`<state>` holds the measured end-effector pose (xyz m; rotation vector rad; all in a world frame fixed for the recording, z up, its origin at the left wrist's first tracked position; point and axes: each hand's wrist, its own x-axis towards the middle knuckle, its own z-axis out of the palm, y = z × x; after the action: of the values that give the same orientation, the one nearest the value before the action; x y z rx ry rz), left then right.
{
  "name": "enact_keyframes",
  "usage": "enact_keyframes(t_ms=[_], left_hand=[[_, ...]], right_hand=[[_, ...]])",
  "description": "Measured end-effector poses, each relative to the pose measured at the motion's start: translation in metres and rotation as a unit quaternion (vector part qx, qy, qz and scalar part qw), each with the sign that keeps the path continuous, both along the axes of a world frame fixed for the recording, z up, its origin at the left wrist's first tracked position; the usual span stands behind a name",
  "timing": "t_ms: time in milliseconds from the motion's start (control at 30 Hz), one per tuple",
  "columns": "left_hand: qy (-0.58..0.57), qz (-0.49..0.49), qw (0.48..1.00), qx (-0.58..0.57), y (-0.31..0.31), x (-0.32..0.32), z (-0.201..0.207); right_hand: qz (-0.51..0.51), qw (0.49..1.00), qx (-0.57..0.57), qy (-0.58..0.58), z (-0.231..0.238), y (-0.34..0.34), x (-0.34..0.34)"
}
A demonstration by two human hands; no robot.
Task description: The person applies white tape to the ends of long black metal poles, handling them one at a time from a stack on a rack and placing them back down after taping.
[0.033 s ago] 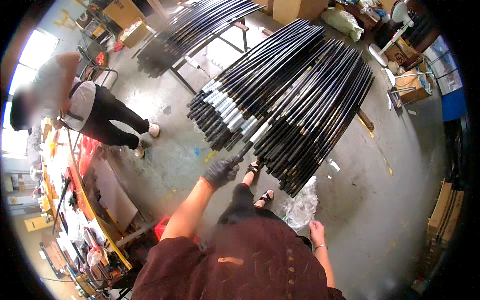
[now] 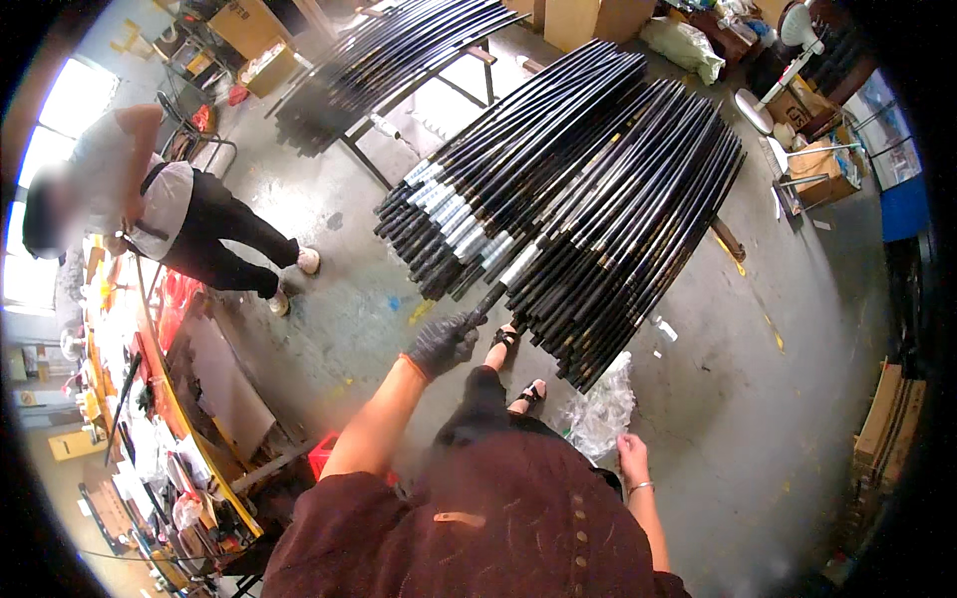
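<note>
A gloved left hand [image 2: 444,346] grips the near end of a black rod [image 2: 487,298], fingers hiding its tip; the far length is lost among massed rods [image 2: 638,239]. The bare right hand [image 2: 631,459] hangs curled near crumpled clear plastic [image 2: 604,407], and whether it holds anything cannot be told.

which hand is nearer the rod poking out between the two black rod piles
Left. The gloved left hand is closed around the near end of that rod; the bare right hand is apart from it, lower right in the view.
</note>
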<state>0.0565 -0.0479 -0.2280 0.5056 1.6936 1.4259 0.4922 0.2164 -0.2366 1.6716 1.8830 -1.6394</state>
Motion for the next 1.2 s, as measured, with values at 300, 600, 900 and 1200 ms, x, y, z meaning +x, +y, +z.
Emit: enact_keyframes(t_ms=[300, 600, 900, 1200], left_hand=[[-0.430, 0.143, 0.879, 0.149, 0.006, 0.059, 0.077], [-0.174, 0.005, 0.975, 0.135, 0.019, 0.132, 0.145], [0.011, -0.166, 0.974, 0.152, 0.024, 0.127, 0.168], [-0.470, -0.135, 0.790, 0.370, 0.053, 0.098, 0.153]], right_hand=[[0.115, 0.985, 0.025, 0.127, 0.054, 0.015, -0.114], [0.134, 0.855, -0.166, 0.473, 0.186, 0.005, -0.210], [0.142, 0.873, -0.064, 0.463, 0.228, -0.009, -0.199], [0.226, 0.810, 0.054, 0.539, 0.272, -0.058, -0.254]])
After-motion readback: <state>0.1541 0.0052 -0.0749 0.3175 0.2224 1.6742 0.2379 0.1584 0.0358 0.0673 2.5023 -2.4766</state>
